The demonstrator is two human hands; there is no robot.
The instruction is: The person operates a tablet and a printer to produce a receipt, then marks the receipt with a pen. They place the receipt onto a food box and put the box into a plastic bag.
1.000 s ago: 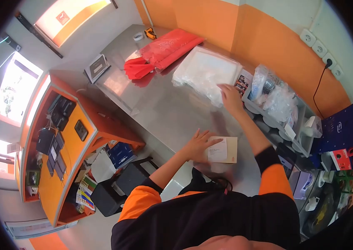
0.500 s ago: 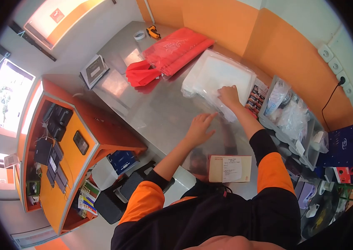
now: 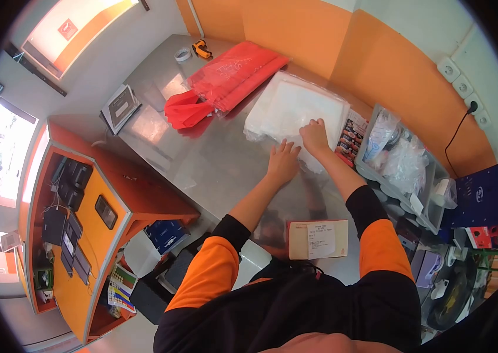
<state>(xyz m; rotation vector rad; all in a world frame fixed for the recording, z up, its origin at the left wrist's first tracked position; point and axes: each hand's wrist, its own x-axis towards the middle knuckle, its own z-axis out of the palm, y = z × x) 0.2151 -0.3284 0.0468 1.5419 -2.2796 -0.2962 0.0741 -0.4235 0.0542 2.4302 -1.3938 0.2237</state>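
A stack of clear plastic bags lies on the metal table top. My right hand rests on its near right part, fingers bent together on the plastic, seemingly pinching a bag's edge. Beside it, at the near edge of the stack, is my left hand, its fingers stretched out and a little apart, touching the plastic. Nearer my body sits a box with a printed white label on top.
Red bags in clear wrapping lie left of the stack. A grey divided bin holding plastic packs stands on the right, with a printed sheet beside it. At the back are a roll of tape and a yellow-black device.
My left hand has moved up and right, from above bare table to the stack's near edge. My right hand stays on the plastic, its fingers bent. The whole view has shifted slightly.
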